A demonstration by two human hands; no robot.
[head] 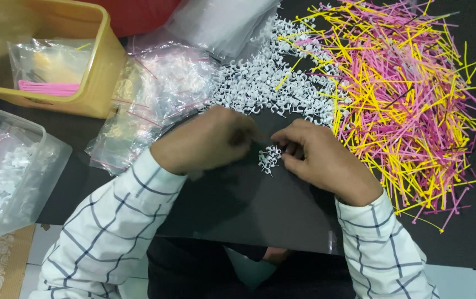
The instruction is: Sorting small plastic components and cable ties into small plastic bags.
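Note:
My left hand (205, 141) and my right hand (321, 158) meet over a black mat (249, 205). Between them lies a small cluster of white plastic cable clips (269, 158). My right hand's fingertips touch this cluster, fingers curled around it. My left hand is curled palm down, fingertips next to the same cluster; what it holds is hidden. Just beyond the hands spreads a large heap of white clips (265, 83). Both sleeves are white with dark checks.
A wide pile of pink and yellow cable ties (409, 94) covers the right side. Small clear zip bags (149, 94) lie at the left. A yellow bin (55, 55) and a clear plastic box (11, 171) hold filled bags.

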